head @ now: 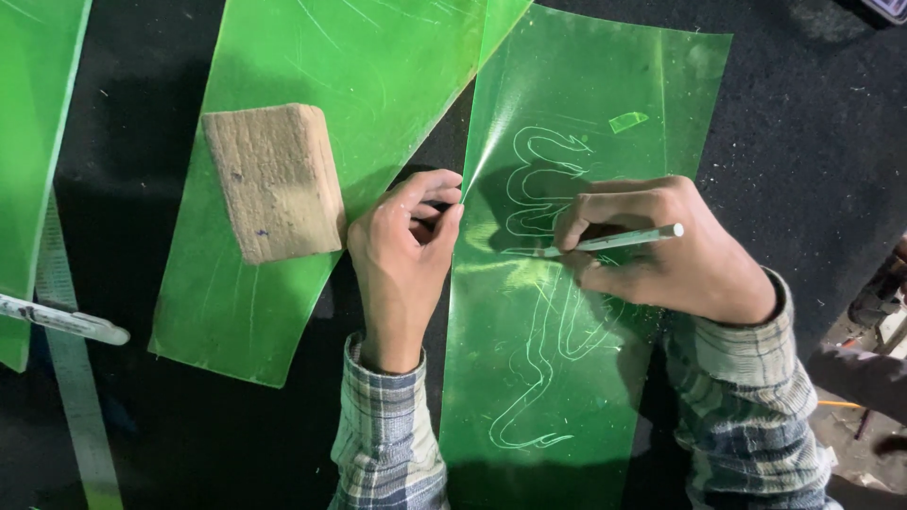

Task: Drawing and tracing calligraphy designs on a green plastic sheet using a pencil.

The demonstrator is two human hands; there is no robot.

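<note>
My right hand [661,247] grips a thin pale-handled scribing tool [635,238], its tip resting on a translucent green plastic sheet [586,94] that lies on a black surface. Curving pale lines are scratched into this sheet [543,368], running from near the top down toward me. My left hand [404,255] presses its curled fingers on the sheet's left edge, holding it flat. Both sleeves are plaid.
A second green sheet [359,76] lies to the left, weighed down by a rough tan block [274,179]. A third green sheet [33,113] is at the far left, with a white rod-like tool [66,321] and a pale strip [80,406] nearby.
</note>
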